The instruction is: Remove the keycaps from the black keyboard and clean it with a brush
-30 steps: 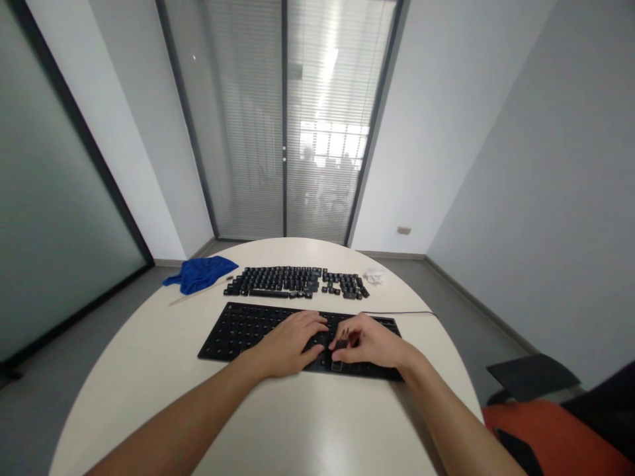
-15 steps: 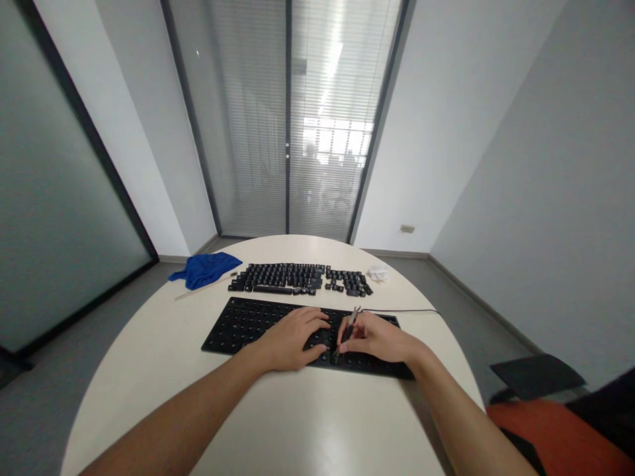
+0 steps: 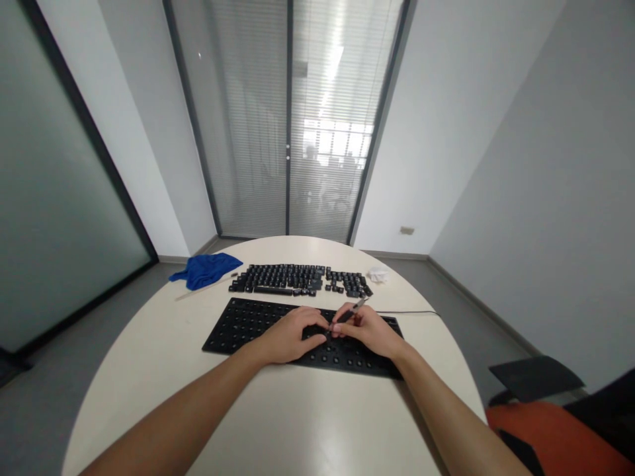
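Observation:
A black keyboard base [image 3: 238,324] with its keycaps off lies in front of me, rows of small switches showing. My right hand [image 3: 370,328] is closed over its right half, gripping a slim tool [image 3: 351,311] with a dark handle and a metal upper end. The tool slants down to the left; its lower tip is too small to make out. My left hand [image 3: 294,334] rests on the middle of the base. Its thumb and forefinger come close together at the tool's lower tip, and what they pinch there is hidden.
Beyond the base, loose black keycaps [image 3: 285,276] lie in keyboard order. A blue cloth [image 3: 206,270] and a thin stick [image 3: 204,288] lie on the left, a crumpled white tissue [image 3: 378,274] on the right. A cable [image 3: 409,311] runs to the edge of the round table [image 3: 278,423].
My right hand has lifted and tilted the tool, bringing its lower tip up to my left fingertips. My left thumb and forefinger have drawn closer together.

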`<state>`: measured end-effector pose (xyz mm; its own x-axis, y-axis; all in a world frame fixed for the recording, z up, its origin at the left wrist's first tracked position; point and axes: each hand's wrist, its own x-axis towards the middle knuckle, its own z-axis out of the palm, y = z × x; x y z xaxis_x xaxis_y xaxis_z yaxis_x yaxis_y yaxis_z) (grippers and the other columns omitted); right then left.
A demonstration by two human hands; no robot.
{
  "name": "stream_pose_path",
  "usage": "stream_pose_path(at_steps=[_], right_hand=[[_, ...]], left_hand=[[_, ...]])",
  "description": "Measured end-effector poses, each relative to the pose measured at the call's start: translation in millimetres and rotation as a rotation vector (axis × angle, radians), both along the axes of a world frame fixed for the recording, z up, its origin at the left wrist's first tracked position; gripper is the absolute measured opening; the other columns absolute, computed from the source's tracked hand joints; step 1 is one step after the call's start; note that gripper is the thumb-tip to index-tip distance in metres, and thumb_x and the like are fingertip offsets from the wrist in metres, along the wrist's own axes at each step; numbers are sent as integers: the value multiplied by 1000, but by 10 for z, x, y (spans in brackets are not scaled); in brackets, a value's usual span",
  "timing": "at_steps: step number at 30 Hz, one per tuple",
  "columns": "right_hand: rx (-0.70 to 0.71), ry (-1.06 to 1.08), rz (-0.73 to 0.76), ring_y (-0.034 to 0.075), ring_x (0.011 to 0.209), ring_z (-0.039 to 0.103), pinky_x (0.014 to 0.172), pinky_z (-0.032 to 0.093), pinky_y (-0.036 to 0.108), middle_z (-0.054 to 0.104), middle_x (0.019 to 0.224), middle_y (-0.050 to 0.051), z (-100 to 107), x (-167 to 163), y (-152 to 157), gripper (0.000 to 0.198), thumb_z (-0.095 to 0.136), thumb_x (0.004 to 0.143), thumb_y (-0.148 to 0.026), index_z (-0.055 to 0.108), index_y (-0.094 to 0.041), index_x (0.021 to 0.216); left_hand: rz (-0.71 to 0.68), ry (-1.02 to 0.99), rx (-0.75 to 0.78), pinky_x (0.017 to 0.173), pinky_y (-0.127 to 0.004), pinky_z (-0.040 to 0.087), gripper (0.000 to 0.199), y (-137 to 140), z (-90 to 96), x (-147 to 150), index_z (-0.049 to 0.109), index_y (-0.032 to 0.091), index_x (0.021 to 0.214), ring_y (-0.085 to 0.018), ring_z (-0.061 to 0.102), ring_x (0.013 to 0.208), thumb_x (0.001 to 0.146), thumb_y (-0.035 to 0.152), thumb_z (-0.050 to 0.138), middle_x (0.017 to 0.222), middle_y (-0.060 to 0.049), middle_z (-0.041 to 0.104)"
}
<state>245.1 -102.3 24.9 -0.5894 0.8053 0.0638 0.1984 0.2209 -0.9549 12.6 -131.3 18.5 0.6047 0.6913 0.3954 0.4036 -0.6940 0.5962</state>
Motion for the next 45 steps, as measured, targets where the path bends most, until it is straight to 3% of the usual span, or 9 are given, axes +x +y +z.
stream_pose_path(at_steps=[5,14,25,31,36,45], right_hand=[[-10,67,-10,14,69,66,61,47,24,74,88,4,-16,-34,-2,32,78,77,-40,60,-18,92],[-181,245,79,12,72,68,72,53,26,70,92,1,36,-88,-51,39,81,74,-36,53,-20,96],[-113,217,-74,15,72,67,74,55,32,67,88,0,-13,-108,2,43,79,73,-45,52,-21,96],[-68,226,-171,16,74,67,75,57,33,66,91,1,-4,-26,77,44,78,73,-48,52,-22,96],[-68,219,-265,16,74,68,76,58,34,65,87,0,7,103,150,47,79,71,-49,52,-22,97],[-129,191,-159,14,74,69,73,57,32,68,91,2,-70,162,184,50,77,74,-45,46,-22,105]], left_hand=[[107,-76,-121,97,-34,46,19,49,-72,12,69,21,105,-20,63,104,88,28,63,110,-5,71],[-54,-151,-432,90,-32,51,20,38,104,-41,70,15,103,-19,68,95,86,23,65,103,-6,75],[-64,-135,-340,94,-33,50,27,15,39,-30,67,16,107,-19,67,99,80,14,67,110,-7,71],[-9,-174,-369,99,-37,47,60,24,-1,-40,50,21,136,-18,67,99,80,16,70,107,-5,72],[95,-122,-272,98,-37,47,22,35,37,-13,69,21,107,-20,65,103,86,20,62,111,-5,72],[212,-198,-252,90,-34,51,17,165,14,40,68,17,100,-19,66,93,83,19,65,99,-5,73]])
